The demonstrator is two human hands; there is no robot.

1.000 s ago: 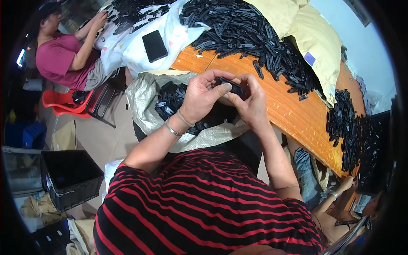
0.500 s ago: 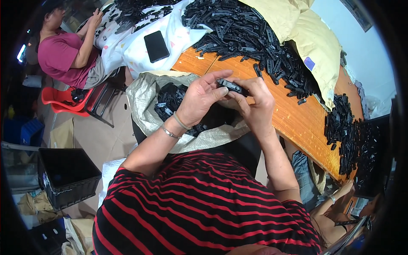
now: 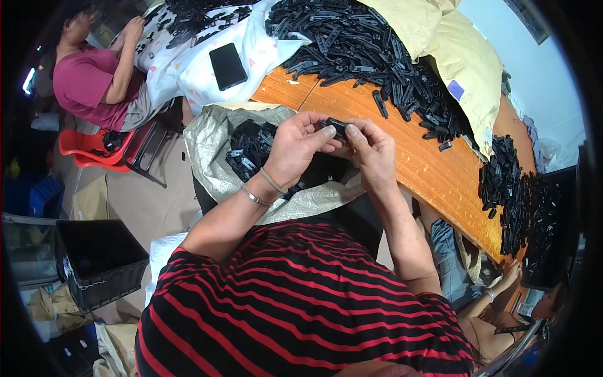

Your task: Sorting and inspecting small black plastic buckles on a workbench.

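Note:
Between both hands I hold a small, long black plastic part [image 3: 336, 124] above an open woven sack. My left hand [image 3: 300, 143] pinches its left end, thumb on top. My right hand [image 3: 374, 151] grips the other end, thumb pressed against it. Fingers cover much of the part, so its exact kind cannot be made out. Below, the woven sack [image 3: 210, 135] has its rim rolled open and holds many similar black plastic parts [image 3: 248, 151]. A large heap of such parts [image 3: 352, 44] lies on the wooden table [image 3: 433, 169] just beyond my hands.
A phone [image 3: 228, 66] lies on white cloth at the far left. A person in a magenta top [image 3: 94, 81] sits there, beside a red chair [image 3: 94, 147]. A black crate [image 3: 100, 264] stands at left. Another person's arm [image 3: 496, 295] reaches in at lower right. Yellowish sacking [image 3: 465, 56] covers part of the heap.
The black part has turned in my fingers. My right hand has shifted slightly left and down, its thumb now on the part, and my left fingers have curled in.

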